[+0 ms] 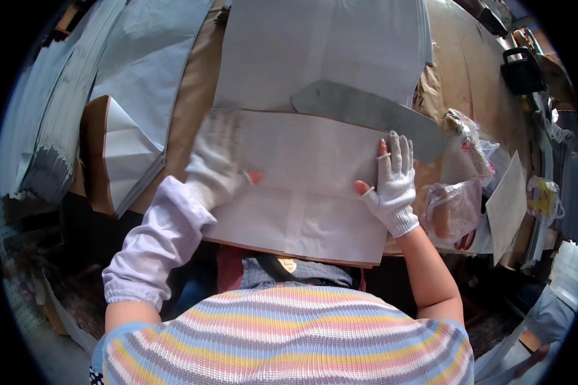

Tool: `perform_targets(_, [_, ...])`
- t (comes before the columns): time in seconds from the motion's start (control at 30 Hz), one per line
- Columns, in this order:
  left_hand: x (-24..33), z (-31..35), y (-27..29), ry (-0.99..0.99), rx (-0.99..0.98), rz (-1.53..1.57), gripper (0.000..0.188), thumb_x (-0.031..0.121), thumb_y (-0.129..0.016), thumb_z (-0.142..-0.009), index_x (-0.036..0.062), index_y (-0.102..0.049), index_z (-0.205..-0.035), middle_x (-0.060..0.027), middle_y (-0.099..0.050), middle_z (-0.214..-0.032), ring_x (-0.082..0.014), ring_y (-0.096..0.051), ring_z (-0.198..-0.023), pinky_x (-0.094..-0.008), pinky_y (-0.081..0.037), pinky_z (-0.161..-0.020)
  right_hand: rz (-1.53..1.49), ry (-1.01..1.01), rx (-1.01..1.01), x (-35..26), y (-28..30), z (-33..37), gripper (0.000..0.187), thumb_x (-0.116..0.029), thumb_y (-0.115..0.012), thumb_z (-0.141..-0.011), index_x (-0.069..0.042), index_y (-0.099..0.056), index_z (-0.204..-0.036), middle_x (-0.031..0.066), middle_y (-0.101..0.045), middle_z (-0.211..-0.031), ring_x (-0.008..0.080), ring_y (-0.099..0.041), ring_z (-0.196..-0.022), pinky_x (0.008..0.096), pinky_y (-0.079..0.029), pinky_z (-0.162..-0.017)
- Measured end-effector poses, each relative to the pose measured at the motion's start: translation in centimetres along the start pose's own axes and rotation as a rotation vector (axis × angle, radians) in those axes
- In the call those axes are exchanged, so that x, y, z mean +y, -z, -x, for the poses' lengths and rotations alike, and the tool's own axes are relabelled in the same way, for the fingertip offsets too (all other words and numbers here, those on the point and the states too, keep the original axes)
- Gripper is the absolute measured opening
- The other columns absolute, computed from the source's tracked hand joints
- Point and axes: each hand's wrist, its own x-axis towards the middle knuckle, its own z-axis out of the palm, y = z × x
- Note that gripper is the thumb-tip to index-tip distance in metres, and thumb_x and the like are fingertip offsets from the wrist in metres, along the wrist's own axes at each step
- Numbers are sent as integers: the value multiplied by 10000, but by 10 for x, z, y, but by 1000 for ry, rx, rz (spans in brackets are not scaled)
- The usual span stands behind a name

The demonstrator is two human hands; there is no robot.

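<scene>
A large white paper sheet (pixel 302 154) with brown edges lies in front of me, marked by a crease across it and a lengthwise band. My right hand (pixel 395 192), in a white glove with bare thumb and index tips, rests flat on its right edge, fingers stretched. On the left edge is my left hand (pixel 215 157), gloved and sleeved in white; its fingers are blurred but look extended, thumb apart. Neither hand grips anything. Just beyond the sheet's far edge, a flat grey strip (pixel 359 106) with a rounded end lies over more white paper (pixel 270 51).
At left stand a thick stack of pale paper (pixel 61 122) and folded white-and-brown paper (pixel 131 141). To the right are a clear plastic bag (pixel 453 205), red scissor handles (pixel 465 240), a pale card (pixel 507 208) and a dark handled object (pixel 522 70).
</scene>
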Motion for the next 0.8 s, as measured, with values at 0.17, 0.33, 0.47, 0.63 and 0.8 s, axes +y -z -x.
perform_targets(0.17, [32,-85,80,4,77,245,665,363,-840,-774,-26,-631,-1271,-211,-684,-1254,-408,-636,-1199,-469,-503,-1052,-91,90,93,-11,23,12,746,-273,-790,-788,-16,-510,-1430,215,-482,-1518,496,-389,-1429,627,-294,-1193])
perform_targets(0.33, [35,-40,132,-210,209,287,630,265,-860,-721,-31,-650,-1236,-225,-683,-1240,-400,-643,-1208,-474,-508,-1067,-108,111,160,-54,52,33,478,-171,-788,-659,5,-657,-1084,202,-585,-1355,469,-457,-1381,646,-339,-1163])
perform_targets(0.47, [46,-6,142,-171,167,251,748,307,-903,-705,-11,-629,-1324,-218,-669,-1301,-399,-600,-1296,-510,-465,-1133,-165,197,170,-101,67,14,556,-210,-783,-683,16,-647,-1173,185,-555,-1413,455,-438,-1400,673,-329,-1153])
perform_targets(0.63, [49,-2,147,-171,192,261,630,284,-862,-767,-7,-643,-1282,-209,-684,-1261,-401,-629,-1247,-503,-475,-1110,-90,167,156,-138,76,-37,545,-178,-801,-693,15,-642,-1177,175,-557,-1398,432,-494,-1332,664,-369,-1133])
perform_targets(0.8, [41,-52,137,-94,140,289,324,210,-762,-856,9,-678,-1095,-162,-720,-1069,-357,-682,-1074,-472,-527,-968,-138,400,354,-137,62,-18,276,-70,-767,-677,-44,-651,-926,119,-643,-1217,289,-651,-1060,547,-526,-1049])
